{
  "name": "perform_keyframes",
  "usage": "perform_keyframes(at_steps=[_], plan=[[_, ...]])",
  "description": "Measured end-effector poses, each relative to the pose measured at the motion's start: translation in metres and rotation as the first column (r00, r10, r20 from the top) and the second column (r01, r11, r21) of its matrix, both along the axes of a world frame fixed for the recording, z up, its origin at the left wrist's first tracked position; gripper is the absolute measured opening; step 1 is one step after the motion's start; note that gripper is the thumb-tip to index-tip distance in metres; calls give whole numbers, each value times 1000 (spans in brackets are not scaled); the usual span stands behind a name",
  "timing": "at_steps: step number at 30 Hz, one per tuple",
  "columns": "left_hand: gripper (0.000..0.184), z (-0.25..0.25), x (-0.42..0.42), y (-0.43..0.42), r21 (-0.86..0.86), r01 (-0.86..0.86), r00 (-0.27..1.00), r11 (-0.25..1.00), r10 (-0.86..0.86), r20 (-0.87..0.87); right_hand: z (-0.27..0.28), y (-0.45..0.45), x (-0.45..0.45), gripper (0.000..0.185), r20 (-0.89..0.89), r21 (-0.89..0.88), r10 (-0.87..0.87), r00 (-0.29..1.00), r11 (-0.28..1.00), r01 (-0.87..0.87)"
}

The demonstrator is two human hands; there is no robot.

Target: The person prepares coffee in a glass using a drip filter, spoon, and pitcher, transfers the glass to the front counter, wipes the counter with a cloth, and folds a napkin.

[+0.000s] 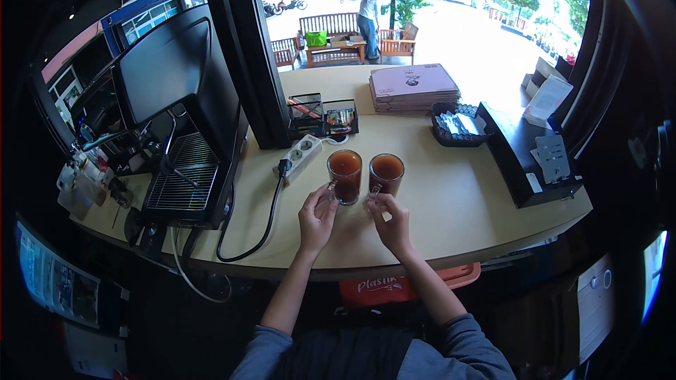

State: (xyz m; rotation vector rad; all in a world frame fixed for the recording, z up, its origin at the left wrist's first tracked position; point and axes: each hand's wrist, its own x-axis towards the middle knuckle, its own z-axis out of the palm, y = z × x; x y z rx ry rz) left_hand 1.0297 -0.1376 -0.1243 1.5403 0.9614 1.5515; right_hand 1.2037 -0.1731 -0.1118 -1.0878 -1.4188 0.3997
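Two clear glass mugs filled with a reddish-brown drink stand side by side on the counter (451, 225). My left hand (317, 219) has its fingers closed on the handle of the left glass mug (345, 169). At the handle of the right glass mug (387, 171), my right hand (387, 219) pinches with thumb and fingers. Both mugs are upright, a narrow gap between them. Whether their bases touch the counter or hover just above it, I cannot tell.
Left of the mugs lie a white power strip (303, 158) with a black cable and a coffee machine (183, 127). Behind are a black organizer (324, 123) and stacked menus (414, 88). A black basket (458, 127) and long black box (524, 162) stand right. Outside, a person (368, 21) stands near benches.
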Motion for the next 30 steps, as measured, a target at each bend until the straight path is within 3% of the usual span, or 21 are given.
perform_keyframes(at_steps=[7, 11, 12, 13, 14, 16, 17, 18, 20, 21, 23, 24, 26, 27, 30], plan=[[48, 5, -17, -43, 71, -123, 988, 990, 129, -80, -1, -29, 14, 15, -61, 27, -5, 998, 1000, 7], [26, -21, -41, -87, 208, -149, 985, 967, 165, -59, -14, -80, 53, 13, 72, -257, 164, 984, 956, -141], [20, -34, -49, -100, 237, -173, 973, 956, 203, -109, -15, -95, 57, 19, 51, -295, 230, 972, 933, -206], [14, -47, -53, -112, 268, -195, 957, 943, 243, -157, -34, -109, 62, 24, -53, -440, 280, 958, 855, -274], [12, -50, -52, -124, 325, -212, 938, 922, 285, -198, -37, -122, 63, 29, -47, -442, 338, 940, 837, -323], [10, -76, -51, -149, 207, -203, 933, 957, 254, -256, -80, -147, 67, 31, -143, -587, 364, 920, 717, -375], [12, -98, -52, -158, 88, -206, 933, 975, 222, -282, -89, -159, 65, 31, -76, -634, 371, 926, 699, -332], [17, -119, -53, -168, -50, -221, 919, 974, 191, -344, -122, -168, 69, 29, -116, -736, 414, 903, 575, -358], [24, -146, -50, -180, -247, -223, 883, 943, 88, -462, -143, -182, 71, 29, -29, -744, 461, 887, 583, -327], [24, -172, -51, -186, -244, -234, 883, 941, 101, -458, -150, -182, 71, 29, -34, -739, 473, 880, 581, -341], [34, -242, -63, -194, -573, -146, 912, 806, -115, -394, -167, -183, 72, 28, -53, -765, 489, 870, 540, -350], [34, -282, -76, -199, -572, -158, 915, 805, -99, -392, -173, -181, 72, 28, -57, -777, 499, 864, 522, -352], [38, -340, -97, -216, -544, -167, 546, 822, -382, -745, -186, -178, 72, 27, -59, -801, 534, 844, 479, -359], [38, -349, -104, -228, -609, -185, 507, 772, -455, -732, -193, -175, 72, 27, -57, -810, 555, 830, 461, -364], [38, -354, -132, -258, -793, -338, 656, 507, -478, -585, -215, -166, 69, 26, -45, -841, 634, 772, 392, -372]])
